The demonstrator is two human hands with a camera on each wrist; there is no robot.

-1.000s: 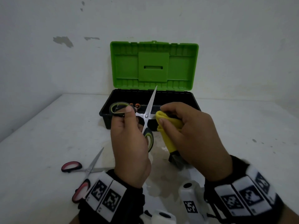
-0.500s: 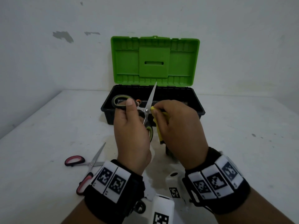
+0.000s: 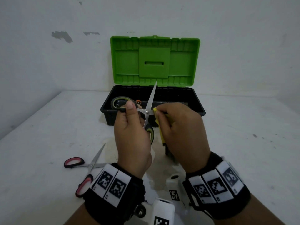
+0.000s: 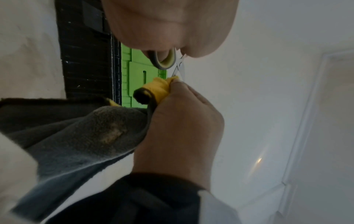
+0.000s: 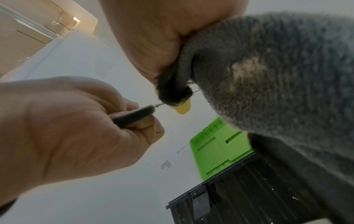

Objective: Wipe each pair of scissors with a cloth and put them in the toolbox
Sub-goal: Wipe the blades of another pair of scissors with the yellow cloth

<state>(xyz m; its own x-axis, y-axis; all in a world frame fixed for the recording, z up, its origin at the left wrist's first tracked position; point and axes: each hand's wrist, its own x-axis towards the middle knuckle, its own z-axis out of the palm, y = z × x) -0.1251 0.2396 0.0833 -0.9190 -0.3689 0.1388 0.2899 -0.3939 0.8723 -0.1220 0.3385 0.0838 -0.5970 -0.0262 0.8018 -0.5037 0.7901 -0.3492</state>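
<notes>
My left hand grips the black-and-green handles of an opened pair of scissors, one blade pointing up toward the toolbox lid. My right hand pinches a yellow-and-grey cloth around the other blade, right beside the pivot. In the left wrist view the yellow fold of the cloth meets the blades; its grey side hangs below. The toolbox, black with an upright green lid, stands open just behind both hands. A red-handled pair of scissors lies open on the table at the near left.
The white table runs to a white wall behind the toolbox. Something with an orange part lies inside the toolbox, mostly hidden. A stained patch of table lies under my hands.
My right hand has slid the cloth along the blade toward the pivot, closing the gap to my left hand. The left hand keeps its hold on the handles.
</notes>
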